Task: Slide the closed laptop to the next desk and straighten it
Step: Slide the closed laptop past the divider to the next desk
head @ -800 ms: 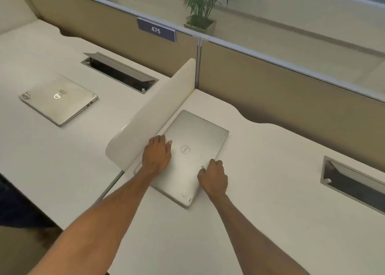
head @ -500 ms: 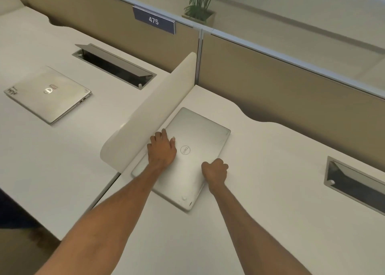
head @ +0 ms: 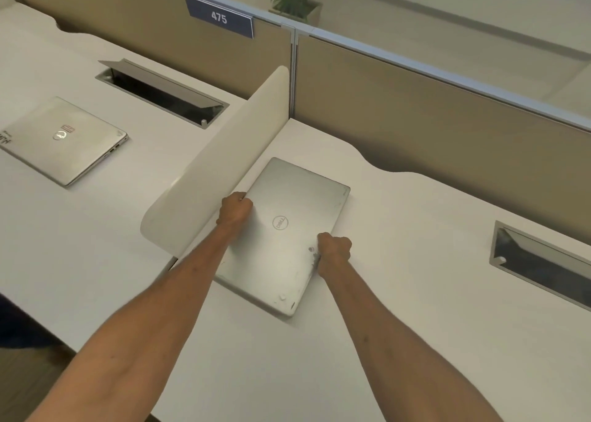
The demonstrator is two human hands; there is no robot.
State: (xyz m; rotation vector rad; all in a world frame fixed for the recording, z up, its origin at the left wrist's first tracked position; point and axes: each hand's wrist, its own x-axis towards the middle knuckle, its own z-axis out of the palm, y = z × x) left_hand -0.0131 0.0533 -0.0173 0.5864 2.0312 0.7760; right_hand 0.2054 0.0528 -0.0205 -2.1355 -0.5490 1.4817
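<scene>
We grip the closed laptop [head: 287, 229] by both side edges.
Left hand [head: 236, 210] and right hand [head: 334, 249] curl, seemingly clamped; it lies askew beside the divider [head: 217, 165].

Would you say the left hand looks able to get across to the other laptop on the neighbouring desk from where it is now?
Probably not directly. The left hand grips the near laptop, and the upright white divider stands between it and the other laptop. It would have to let go and reach over or around the divider's front end.

Both forearms bare, no sleeves in view; left hand [head: 235, 210] and right hand [head: 334, 249] ungloved.
</scene>
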